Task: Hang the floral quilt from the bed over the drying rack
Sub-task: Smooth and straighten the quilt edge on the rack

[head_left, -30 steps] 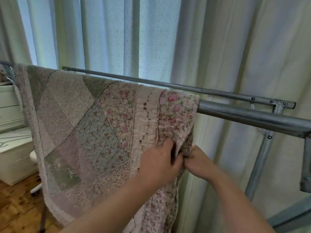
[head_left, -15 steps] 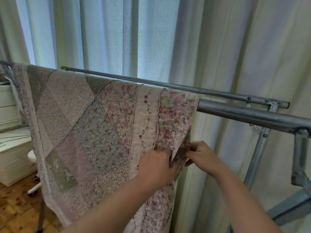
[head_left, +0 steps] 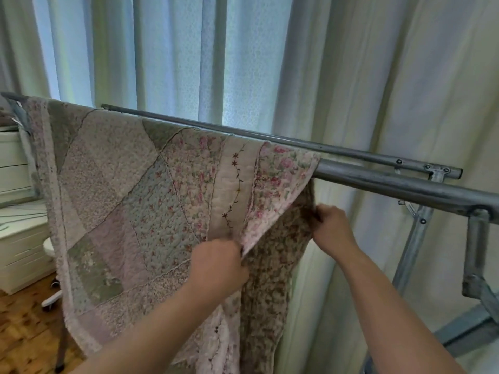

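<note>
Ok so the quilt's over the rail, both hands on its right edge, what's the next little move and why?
Probably pull the right hand rightward along the rail: the quilt is folded over at that edge, its brown backing showing, and bare rail remains to spread it.

Both forearms are bare, no sleeves or jewellery.

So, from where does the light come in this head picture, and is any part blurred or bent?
Head view: daylight comes from behind through the sheer curtains, so the quilt facing the camera is dimmer; the rack's front bar looks slightly bowed by the wide lens; both hands, left and right, are a little soft.
</note>
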A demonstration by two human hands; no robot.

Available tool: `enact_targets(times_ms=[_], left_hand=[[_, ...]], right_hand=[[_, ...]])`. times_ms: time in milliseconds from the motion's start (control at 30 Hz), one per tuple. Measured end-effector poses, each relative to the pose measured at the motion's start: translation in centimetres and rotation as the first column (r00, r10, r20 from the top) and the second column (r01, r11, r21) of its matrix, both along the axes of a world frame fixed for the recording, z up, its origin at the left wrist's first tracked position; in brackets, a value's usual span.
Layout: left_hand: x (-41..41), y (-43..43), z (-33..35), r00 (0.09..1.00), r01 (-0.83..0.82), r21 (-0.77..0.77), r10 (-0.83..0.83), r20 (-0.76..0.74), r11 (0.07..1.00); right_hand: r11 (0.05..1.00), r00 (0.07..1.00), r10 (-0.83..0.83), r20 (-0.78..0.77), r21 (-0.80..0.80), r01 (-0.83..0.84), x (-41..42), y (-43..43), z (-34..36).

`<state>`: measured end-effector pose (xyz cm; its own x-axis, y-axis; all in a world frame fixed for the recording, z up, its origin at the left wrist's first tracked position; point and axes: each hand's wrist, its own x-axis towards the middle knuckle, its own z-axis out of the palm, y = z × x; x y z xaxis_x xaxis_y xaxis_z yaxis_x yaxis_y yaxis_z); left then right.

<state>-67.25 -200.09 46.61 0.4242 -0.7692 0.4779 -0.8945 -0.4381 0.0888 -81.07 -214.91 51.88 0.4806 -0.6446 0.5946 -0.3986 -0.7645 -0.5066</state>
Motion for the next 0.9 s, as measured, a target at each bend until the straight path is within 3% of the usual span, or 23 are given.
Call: enact_targets(times_ms=[67,133,200,333,500,600,700,767,833,900], left_hand=[[0.6,0.9,0.1,1.000,-0.025,0.020,0.025,-0.012,0.999],[-0.1,1.2,0.3,0.994,0.062,-0.015,-0.063,-0.087,0.998],[-1.7,1.0,0.7,0.969,0.183,-0.194,-0.211,-0.130,0.964],[-4.0,0.2,3.6,0.936,0.263,-0.547,-0.347,-0.054,0.795],[-4.7,-0.6,7.0,0.944,0.282,-0.556,-0.329,0.016,0.782],[-5.3,0.1,7.0,0.907,0.336,-0.626,-0.421,0.013,0.704],[-5.8,0.5,6.9,0.920,0.307,-0.661,-0.392,0.021,0.685],[-6.1,0.1,6.5,0.931,0.298,-0.622,-0.364,0.023,0.724],[-6.1,-0.7,5.7,0.920,0.299,-0.585,-0.391,-0.034,0.754],[-6.0,-1.3,4.8,0.887,0.300,-0.603,-0.449,-0.108,0.739]], right_hand=[[0.988,0.992,0.127,-0.014,0.095,-0.125,0.0,0.6,0.4],[0.912,0.934,0.354,-0.047,0.238,-0.334,0.1,2.0,0.2],[0.839,0.877,0.479,-0.027,0.307,-0.449,0.3,3.3,0.2],[0.843,0.893,0.447,0.042,0.314,-0.437,0.4,4.1,1.2],[0.870,0.903,0.280,0.326,0.312,-0.383,1.4,2.5,2.6],[0.961,0.965,0.159,0.208,0.191,-0.200,2.3,1.4,2.8],[0.995,0.986,0.046,0.162,0.085,-0.060,2.0,0.5,3.4],[0.977,0.974,0.148,0.170,0.126,-0.170,1.4,1.0,3.4],[0.895,0.921,0.329,0.211,0.243,-0.375,1.0,2.1,2.8],[0.829,0.874,0.414,0.255,0.292,-0.478,0.8,2.9,2.3]])
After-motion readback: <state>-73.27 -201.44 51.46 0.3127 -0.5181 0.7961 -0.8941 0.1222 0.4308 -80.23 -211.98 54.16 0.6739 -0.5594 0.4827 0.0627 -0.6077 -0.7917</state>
